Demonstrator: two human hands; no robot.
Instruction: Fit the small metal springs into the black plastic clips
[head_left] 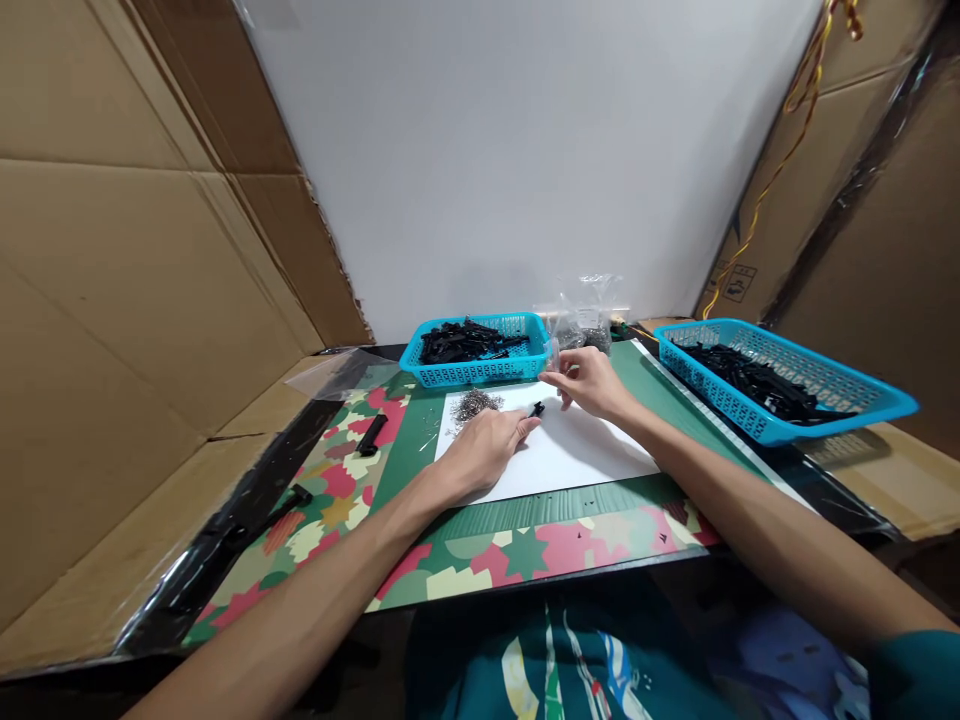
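My left hand (484,448) rests over a white sheet (592,447), its fingers closed on a small black plastic part (537,409) whose end sticks out past the thumb. Just to the right and farther back, my right hand (592,382) is raised above the sheet with thumb and fingers pinched together. Whatever is between those fingertips is too small to make out. Behind my left hand lies a heap of tiny silvery metal pieces (474,404), like small pins or screws.
A blue basket (472,375) of black parts stands at the back, another blue basket (847,385) at right. Clear bags (596,325) of small pieces sit behind my right hand. Two black parts lie at left, one a bar (372,435). Cardboard walls (150,250) flank the table.
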